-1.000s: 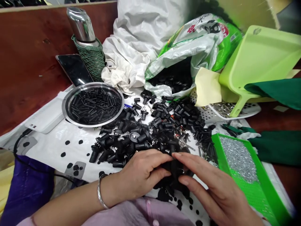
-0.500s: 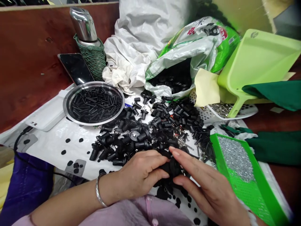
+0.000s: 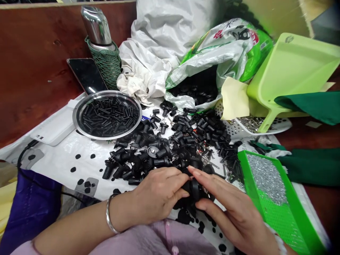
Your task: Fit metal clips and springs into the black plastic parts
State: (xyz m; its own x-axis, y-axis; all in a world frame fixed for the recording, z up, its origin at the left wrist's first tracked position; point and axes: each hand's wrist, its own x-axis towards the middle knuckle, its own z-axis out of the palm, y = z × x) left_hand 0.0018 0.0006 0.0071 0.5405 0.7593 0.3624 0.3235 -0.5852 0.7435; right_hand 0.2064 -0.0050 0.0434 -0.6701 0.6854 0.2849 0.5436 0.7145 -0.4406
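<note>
Close to my body, my left hand [image 3: 162, 193] pinches a black plastic part [image 3: 196, 189] with a round flange between thumb and fingers. From the other side my right hand [image 3: 225, 207] has its fingertips around the same part, thumb below and forefinger above. Its far end is partly hidden by my fingers. Just beyond both hands spreads a heap of similar black plastic parts [image 3: 162, 161], with short barrels, flanges and small metal tabs. A flat grey disc [image 3: 152, 151] lies among them.
Left stands a steel bowl [image 3: 77, 117] of black coiled pieces, near a phone [image 3: 87, 76] and a netted flask [image 3: 103, 63]. An open bag [image 3: 233, 53] of black parts is behind. Right are a green tray [image 3: 276, 226] of tiny metal pieces and a lime dustpan [image 3: 294, 67].
My hands stay together on the black part, with only slight finger movement. The whole view has shifted a little.
</note>
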